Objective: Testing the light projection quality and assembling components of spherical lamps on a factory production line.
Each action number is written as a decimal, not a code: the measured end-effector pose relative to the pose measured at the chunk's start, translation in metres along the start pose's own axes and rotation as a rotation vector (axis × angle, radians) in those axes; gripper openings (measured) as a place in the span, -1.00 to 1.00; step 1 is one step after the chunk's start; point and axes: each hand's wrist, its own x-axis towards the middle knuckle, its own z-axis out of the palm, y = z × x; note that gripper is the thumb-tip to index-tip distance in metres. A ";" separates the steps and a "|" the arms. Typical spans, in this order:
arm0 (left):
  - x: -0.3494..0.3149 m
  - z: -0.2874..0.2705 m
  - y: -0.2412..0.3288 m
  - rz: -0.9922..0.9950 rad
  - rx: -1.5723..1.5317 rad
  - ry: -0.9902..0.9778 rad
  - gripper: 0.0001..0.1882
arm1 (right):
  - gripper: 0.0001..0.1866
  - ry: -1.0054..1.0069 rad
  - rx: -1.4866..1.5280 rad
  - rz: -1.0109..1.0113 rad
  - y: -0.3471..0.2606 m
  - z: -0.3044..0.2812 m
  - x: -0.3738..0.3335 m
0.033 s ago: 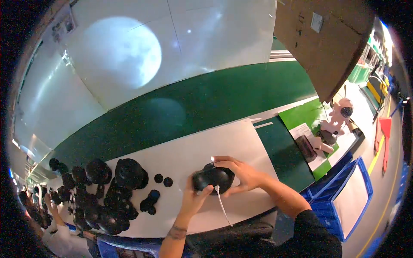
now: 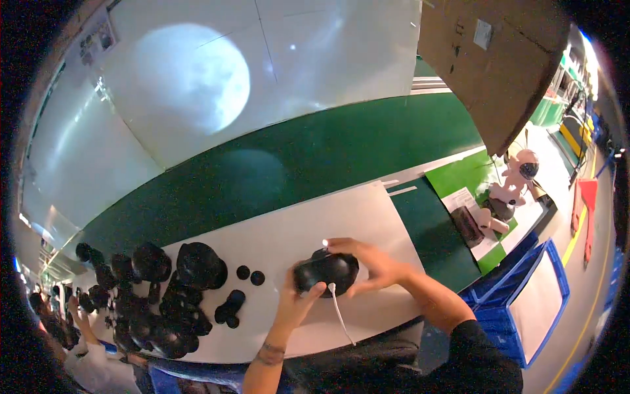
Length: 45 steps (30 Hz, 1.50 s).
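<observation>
A round black projector (image 2: 323, 274) with a small bright light at its top is held over the white table top (image 2: 354, 217). A white cable (image 2: 338, 316) runs from its near side down toward the table's front edge. My left hand (image 2: 298, 297) is closed around its left side, thumb on the near face. Around its right side curves my right hand (image 2: 375, 264), fingers at the top by the light and thumb low on the shell. Two small black discs (image 2: 251, 274) and some small black parts (image 2: 230, 308) lie to the left of my hands.
Several black rounded units (image 2: 197, 266) crowd the table's left. A bright moon-like disc (image 2: 210, 79) shows on the white wall panel. A cardboard box (image 2: 492, 65) stands far right, near white figurine (image 2: 515, 180). A blue crate (image 2: 518, 302) sits right. Another person's hand (image 2: 80, 315) is far left.
The bright disc on the wall has shifted slightly to the right. My hands and the projector look almost unmoved.
</observation>
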 end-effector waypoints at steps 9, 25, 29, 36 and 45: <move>0.002 -0.004 -0.022 -0.081 -0.203 -0.071 -0.24 | -0.59 0.003 1.022 0.621 0.041 0.006 0.026; 0.003 0.002 -0.021 -0.107 -0.317 -0.061 -0.20 | -0.59 -0.115 0.977 0.713 0.056 0.015 0.043; 0.001 0.004 -0.027 -0.098 -0.301 -0.061 -0.19 | -0.60 -0.135 0.983 0.691 0.048 0.009 0.046; 0.002 0.001 -0.034 -0.077 -0.306 -0.087 -0.13 | -0.52 -0.155 1.171 0.675 0.066 0.015 0.039; 0.003 0.000 -0.040 -0.049 -0.325 -0.082 -0.15 | -0.50 -0.187 1.201 0.692 0.053 0.013 0.043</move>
